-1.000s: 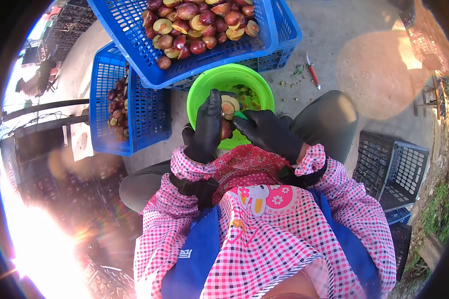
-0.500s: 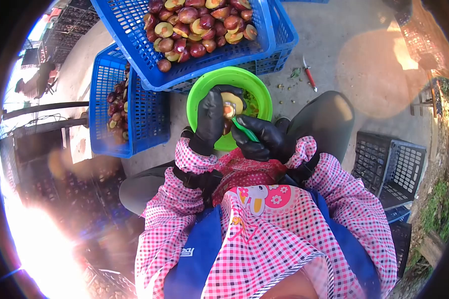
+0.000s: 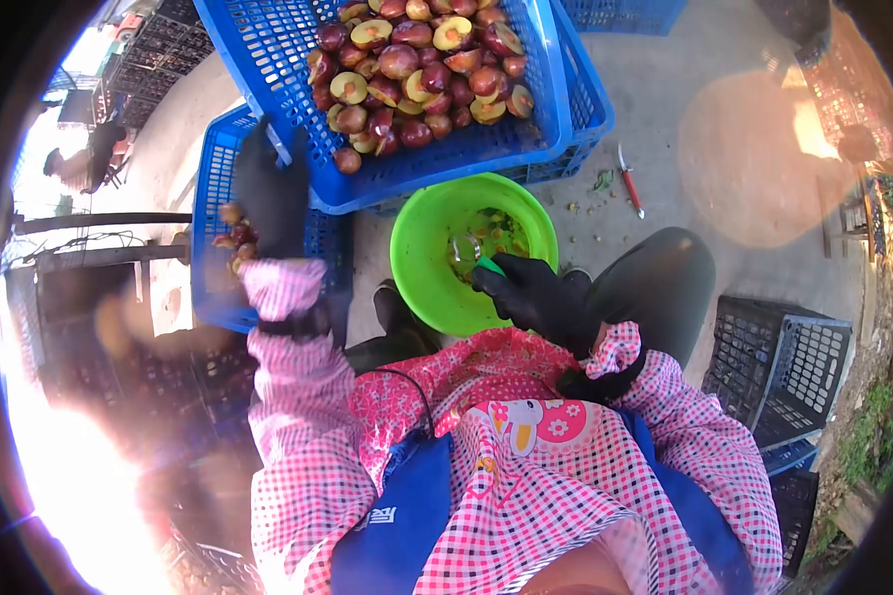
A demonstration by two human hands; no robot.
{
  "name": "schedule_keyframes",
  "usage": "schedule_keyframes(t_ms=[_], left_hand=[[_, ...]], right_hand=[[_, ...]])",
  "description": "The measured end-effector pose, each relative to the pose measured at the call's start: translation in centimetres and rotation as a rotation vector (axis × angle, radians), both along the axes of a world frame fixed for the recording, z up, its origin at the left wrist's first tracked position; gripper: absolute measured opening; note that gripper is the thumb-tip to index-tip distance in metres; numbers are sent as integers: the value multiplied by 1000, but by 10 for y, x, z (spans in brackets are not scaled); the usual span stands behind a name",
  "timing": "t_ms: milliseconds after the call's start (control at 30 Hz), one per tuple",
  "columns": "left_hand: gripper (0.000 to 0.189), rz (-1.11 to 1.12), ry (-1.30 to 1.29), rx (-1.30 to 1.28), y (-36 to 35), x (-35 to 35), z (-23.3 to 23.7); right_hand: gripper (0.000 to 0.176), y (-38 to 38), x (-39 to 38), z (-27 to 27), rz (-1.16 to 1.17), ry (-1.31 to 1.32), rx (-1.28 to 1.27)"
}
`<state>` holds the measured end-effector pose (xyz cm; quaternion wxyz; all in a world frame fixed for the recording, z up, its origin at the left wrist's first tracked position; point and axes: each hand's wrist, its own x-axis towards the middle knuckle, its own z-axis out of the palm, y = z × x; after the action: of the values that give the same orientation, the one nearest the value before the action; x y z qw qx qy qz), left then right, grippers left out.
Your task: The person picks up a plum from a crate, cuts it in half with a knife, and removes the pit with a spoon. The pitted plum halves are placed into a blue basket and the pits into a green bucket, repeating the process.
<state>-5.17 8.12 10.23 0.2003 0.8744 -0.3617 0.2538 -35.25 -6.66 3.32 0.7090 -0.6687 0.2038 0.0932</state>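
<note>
My left hand (image 3: 272, 193), in a black glove, is stretched over the left blue crate (image 3: 208, 213), close to the corner of the upper crate. It is blurred, and whether it holds anything is hidden. Several dark red plums (image 3: 236, 236) show below it. My right hand (image 3: 534, 296), also gloved in black, is wrapped round a green-handled tool with a metal loop (image 3: 465, 248). That loop is above the bright green tub (image 3: 422, 213), where small scraps lie at the bottom. Halved plums (image 3: 399, 61) with yellow flesh fill part of the upper blue crate (image 3: 387, 183).
A red-handled knife (image 3: 631, 188) lies on the concrete floor right of the tub, near small scraps. Black crates (image 3: 749, 347) stand at the right. Another blue crate (image 3: 625, 14) is at the top edge. My knees flank the tub.
My left hand has left the tub and swung left to the side crate. The cut plum that was in it no longer shows there. My right hand keeps the tool, lowered over the tub.
</note>
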Motion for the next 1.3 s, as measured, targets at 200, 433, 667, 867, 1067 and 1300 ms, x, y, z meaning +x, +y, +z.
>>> schedule_keyframes(t_ms=[200, 433, 667, 867, 1067, 1300], left_hand=[[55, 223, 338, 302, -93, 86, -70], [38, -119, 625, -383, -73, -20, -60], [32, -472, 723, -70, -13, -164, -91], [53, -296, 1720, -847, -24, -188, -96], [57, -271, 1694, -962, -30, -195, -91], [60, -294, 1604, -828, -32, -198, -80]], right_hand=[[36, -2, -2, 5, -50, -173, -159], [31, -4, -4, -2, -480, -102, 246], [35, 10, -9, 3, -178, -185, -375], [36, 15, -11, -14, -158, -261, -491], [37, 15, -11, -16, -161, -283, -400], [45, 10, -11, -12, -63, -193, -31]])
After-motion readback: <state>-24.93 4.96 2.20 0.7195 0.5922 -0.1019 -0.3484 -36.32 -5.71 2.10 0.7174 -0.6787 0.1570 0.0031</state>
